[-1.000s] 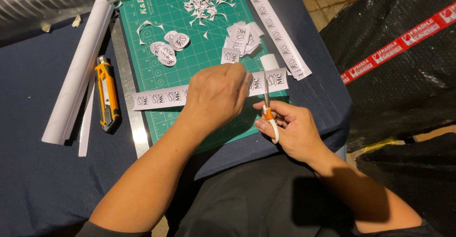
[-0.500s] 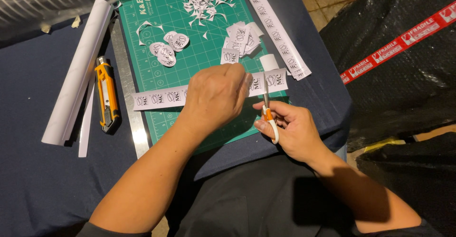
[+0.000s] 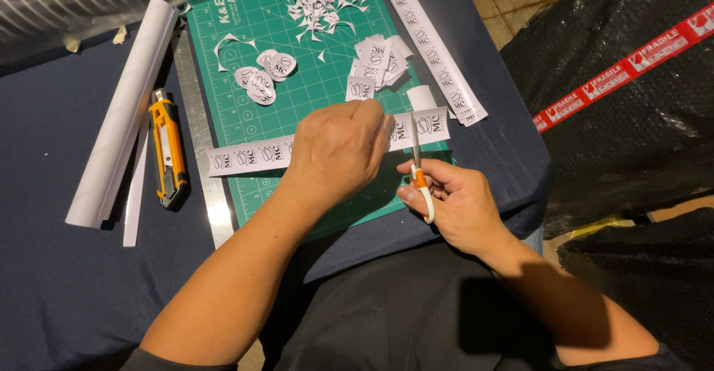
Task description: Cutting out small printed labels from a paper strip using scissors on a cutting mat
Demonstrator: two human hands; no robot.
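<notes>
Left grip (image 3: 338,148) pinches a label strip (image 3: 249,154); right grip (image 3: 454,200) holds scissors (image 3: 419,174) cutting it, near the surface's (image 3: 59,282) right edge.

White printed label strip (image 3: 253,153) across green mat, cut oval labels (image 3: 262,81) above, red-and-white tape (image 3: 625,66) on black-wrapped package (image 3: 617,133)

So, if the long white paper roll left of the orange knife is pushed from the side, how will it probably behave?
The paper roll looks round along its whole length and lies free on the dark cloth, so it would likely roll rather than slide. It seems to be thin rolled sheet, so probably light and easy to dent. The orange knife beside it might stop it rolling rightward.
</notes>
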